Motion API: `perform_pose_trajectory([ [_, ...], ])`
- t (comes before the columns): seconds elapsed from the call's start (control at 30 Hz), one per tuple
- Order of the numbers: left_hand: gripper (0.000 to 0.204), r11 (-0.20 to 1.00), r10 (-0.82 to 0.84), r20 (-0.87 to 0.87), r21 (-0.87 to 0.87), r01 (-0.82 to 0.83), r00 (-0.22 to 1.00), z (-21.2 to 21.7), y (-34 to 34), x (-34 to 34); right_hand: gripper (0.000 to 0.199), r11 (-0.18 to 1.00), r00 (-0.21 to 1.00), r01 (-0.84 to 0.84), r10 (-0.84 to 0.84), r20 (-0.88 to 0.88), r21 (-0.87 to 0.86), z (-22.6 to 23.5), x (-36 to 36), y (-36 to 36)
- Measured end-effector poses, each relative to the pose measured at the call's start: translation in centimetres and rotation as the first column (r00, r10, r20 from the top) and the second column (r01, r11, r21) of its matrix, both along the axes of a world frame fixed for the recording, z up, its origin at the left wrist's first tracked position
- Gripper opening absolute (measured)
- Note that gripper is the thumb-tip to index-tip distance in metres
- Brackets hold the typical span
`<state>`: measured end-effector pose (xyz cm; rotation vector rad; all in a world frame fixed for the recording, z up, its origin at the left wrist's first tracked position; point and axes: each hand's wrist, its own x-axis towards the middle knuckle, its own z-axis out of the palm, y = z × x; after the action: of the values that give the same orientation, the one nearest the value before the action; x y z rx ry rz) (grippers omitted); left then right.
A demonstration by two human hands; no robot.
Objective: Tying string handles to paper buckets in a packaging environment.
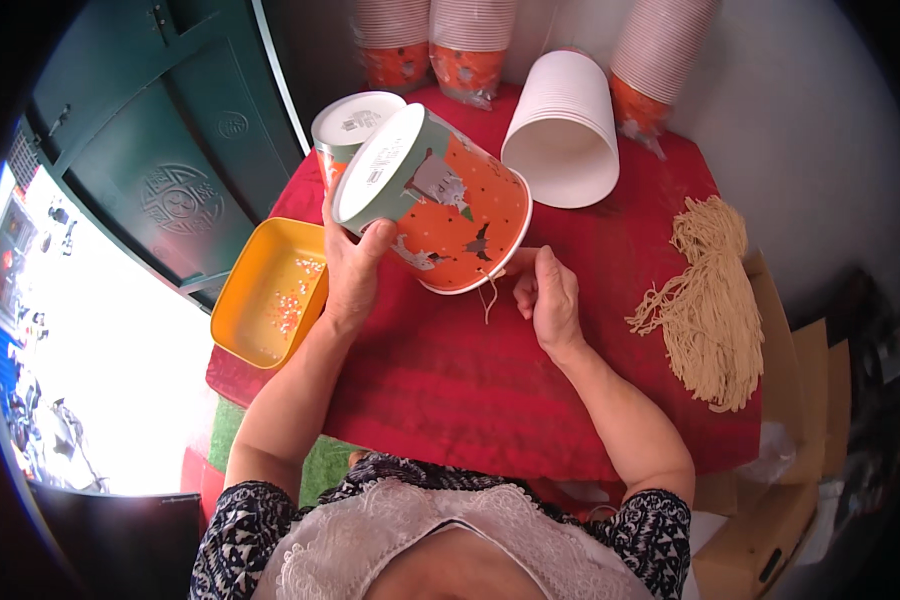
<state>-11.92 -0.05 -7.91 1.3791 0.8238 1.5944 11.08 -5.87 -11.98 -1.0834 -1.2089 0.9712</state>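
Note:
My left hand (354, 272) grips an orange and green paper bucket (458, 210) with printed figures and bats. It is tilted on its side above the table, its white base up to the left and its rim toward the lower right. A short beige cord (490, 300) dangles from the wall near the rim. Beside that rim is my right hand (552, 298), its fingers curled and one fingertip reaching behind the rim's edge. Whatever those fingers pinch is hidden. Close behind the held bucket, another printed bucket (358, 118) stands upside down.
A yellow tub (262, 300) with small pale and reddish bits sits at the left. Nested white buckets (562, 125) lie at the back, near wrapped bucket stacks (660, 60). A beige cord bundle (715, 310) rests on the red cloth (450, 390), beside a cardboard box (805, 400).

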Motion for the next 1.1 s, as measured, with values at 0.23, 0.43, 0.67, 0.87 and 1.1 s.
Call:
perform_pose_trajectory([
  [0.23,0.119,0.988,-0.121,0.116,0.109,0.108,0.986,3.9,-1.9,-2.9,0.048,0.998,0.999,-0.024,0.021,-0.043,-0.056,-1.1,0.6,0.6],
  [0.43,0.104,0.939,0.108,-0.038,0.331,-0.09,0.993,10.2,-0.8,-11.2,0.047,0.999,0.988,-0.037,0.04,0.151,-0.021,-0.8,0.5,0.4],
  [0.67,0.103,0.812,0.542,-0.171,0.359,-0.461,0.823,11.6,5.4,-17.0,0.047,0.998,0.971,-0.057,0.052,0.233,0.017,-0.8,0.4,0.5],
  [0.87,0.104,0.935,0.301,-0.098,0.224,-0.274,0.949,7.5,13.2,-20.6,0.049,0.997,0.959,-0.079,0.069,0.274,0.025,-1.2,0.2,0.4],
  [1.1,0.072,0.991,0.001,-0.014,0.133,0.001,1.0,5.0,16.5,-18.9,0.05,0.995,0.925,-0.099,0.094,0.368,-0.005,-0.9,0.0,0.1],
])
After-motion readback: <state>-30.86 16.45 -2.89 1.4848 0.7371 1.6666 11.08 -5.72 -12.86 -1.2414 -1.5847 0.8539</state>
